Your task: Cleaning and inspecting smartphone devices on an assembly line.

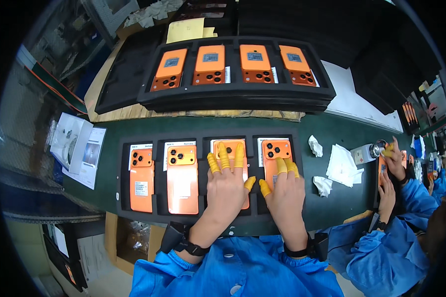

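Phones with orange backs lie in a row in a black foam tray on the green table. My left hand (226,190), in yellow finger cots, rests stretched fingers across the upper part of an orange phone (224,144); its thumb is out by the phone's right edge. Over the rightmost phone (274,150) lies my right hand (286,194), fingers on its back and thumb near its left side. Both hands look open. To their left, two more phones (182,180) (141,178) sit in their slots, each with a pale label.
Behind stands a stack of black trays (233,101), its top one holding orange phones. Crumpled white wipes (343,166) lie at right, beside a white bottle (362,154). A co-worker's hands (392,163) work there. White papers (90,153) lie at left; a cardboard box (113,240) stands below.
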`<state>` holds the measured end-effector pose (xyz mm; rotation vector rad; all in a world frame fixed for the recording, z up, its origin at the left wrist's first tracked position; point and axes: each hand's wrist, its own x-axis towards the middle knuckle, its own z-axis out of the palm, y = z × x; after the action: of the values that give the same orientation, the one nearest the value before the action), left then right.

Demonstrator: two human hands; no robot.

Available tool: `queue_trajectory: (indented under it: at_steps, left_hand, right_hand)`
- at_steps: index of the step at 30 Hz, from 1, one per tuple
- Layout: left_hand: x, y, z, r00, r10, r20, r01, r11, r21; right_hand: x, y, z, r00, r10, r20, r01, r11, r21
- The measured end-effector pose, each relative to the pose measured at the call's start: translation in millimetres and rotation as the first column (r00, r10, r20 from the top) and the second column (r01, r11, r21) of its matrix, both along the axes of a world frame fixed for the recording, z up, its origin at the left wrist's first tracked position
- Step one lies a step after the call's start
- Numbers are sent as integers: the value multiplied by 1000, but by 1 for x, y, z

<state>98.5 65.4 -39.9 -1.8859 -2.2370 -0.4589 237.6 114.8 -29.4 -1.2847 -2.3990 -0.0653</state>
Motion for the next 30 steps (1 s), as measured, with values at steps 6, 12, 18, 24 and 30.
queue_trajectory:
  at_steps: [6,12,18,24,30]
  left_hand:
    - [8,-6,15,993,76,86,-53,968,-243]
    - [-6,-4,44,839,206,504,-108,970,-217]
    - [-30,-24,53,-234,-83,969,-13,997,82]
    - [-4,1,34,-518,-232,823,-20,966,260]
    - [-8,-11,38,-593,-262,761,-81,960,267]
  right_hand:
    - [13,-4,31,975,-193,-115,157,951,-267]
    - [57,17,27,820,-303,-485,76,899,-432]
    - [43,11,32,425,-427,-798,-322,752,-575]
    - [4,-6,39,619,-177,-765,-193,910,-367]
    - [-19,-30,60,695,-98,-712,-335,833,-441]
